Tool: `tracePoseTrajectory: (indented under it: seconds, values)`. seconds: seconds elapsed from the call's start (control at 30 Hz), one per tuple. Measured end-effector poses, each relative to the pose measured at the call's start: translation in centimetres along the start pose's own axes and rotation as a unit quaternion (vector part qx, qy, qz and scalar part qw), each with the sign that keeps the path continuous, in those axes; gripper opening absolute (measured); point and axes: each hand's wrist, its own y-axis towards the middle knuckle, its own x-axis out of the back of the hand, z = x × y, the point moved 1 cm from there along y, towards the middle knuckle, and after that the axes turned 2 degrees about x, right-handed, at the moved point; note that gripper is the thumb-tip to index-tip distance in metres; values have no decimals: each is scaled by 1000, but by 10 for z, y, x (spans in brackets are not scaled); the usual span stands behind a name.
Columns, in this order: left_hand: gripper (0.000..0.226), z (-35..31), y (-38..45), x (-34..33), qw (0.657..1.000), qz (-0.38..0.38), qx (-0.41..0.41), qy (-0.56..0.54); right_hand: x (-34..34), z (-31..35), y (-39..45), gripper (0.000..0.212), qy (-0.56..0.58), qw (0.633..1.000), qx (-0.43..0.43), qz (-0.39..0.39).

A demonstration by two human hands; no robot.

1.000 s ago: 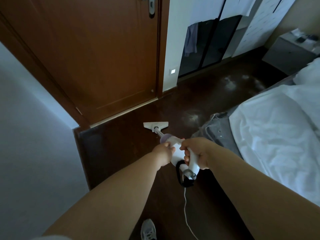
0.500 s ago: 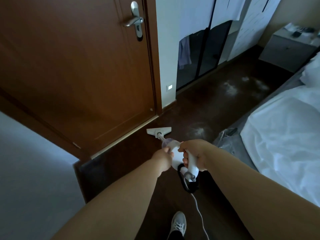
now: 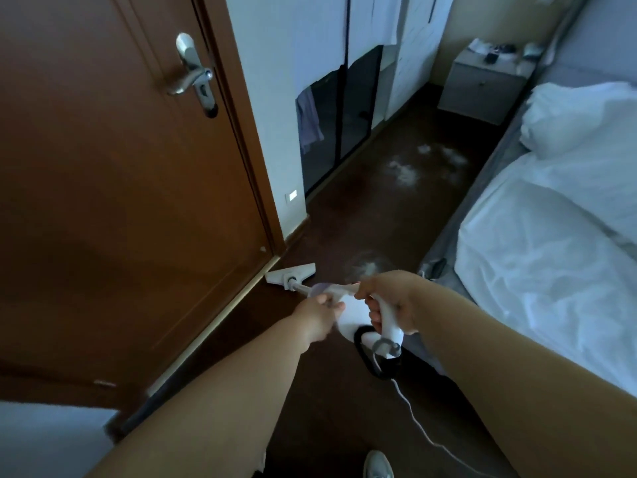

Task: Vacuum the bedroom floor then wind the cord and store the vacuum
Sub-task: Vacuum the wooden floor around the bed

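I hold a white stick vacuum (image 3: pixel 351 313) over the dark brown floor (image 3: pixel 386 208). My right hand (image 3: pixel 389 300) grips its curved handle. My left hand (image 3: pixel 319 313) clasps the body just behind the tube. The flat white nozzle (image 3: pixel 291 273) rests on the floor against the bottom corner of the wooden door (image 3: pixel 120 188). A white cord (image 3: pixel 418 424) trails from the handle's end toward me across the floor. Pale dust patches (image 3: pixel 405 172) lie farther along the floor.
A bed with a white duvet (image 3: pixel 551 257) fills the right side. A grey nightstand (image 3: pixel 482 82) stands at the far end. Dark glass wardrobe doors (image 3: pixel 339 115) line the left wall beyond the door. My shoe (image 3: pixel 377 465) shows at the bottom edge.
The nozzle has slid left toward the door's bottom corner. My view has lifted, showing more of the door handle and the far floor. Both hands keep their grip.
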Motion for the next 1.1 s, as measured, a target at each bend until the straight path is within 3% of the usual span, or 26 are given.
tracePoseTrajectory:
  seconds: [0.2, 0.4, 0.53, 0.8, 1.1]
  values:
    - [45, -3, -18, 44, 985, 131, -44, 105, -47, -15, -29, 17, 99, 993, -16, -55]
    - [42, 4, -50, 76, 962, 238, -24, 129, -91, -32, -64, 4, 179, 977, -30, -111]
    - [42, 15, -66, 82, 961, 248, -24, 122, -111, -38, -83, 4, 195, 973, -31, -120]
    - [37, 31, -60, 120, 928, 296, -84, 211, -168, -40, -93, 9, 291, 938, -38, -187]
    - [39, 20, 1, 190, 901, 255, -174, 304, -238, 38, -44, 12, 363, 907, -31, -211]
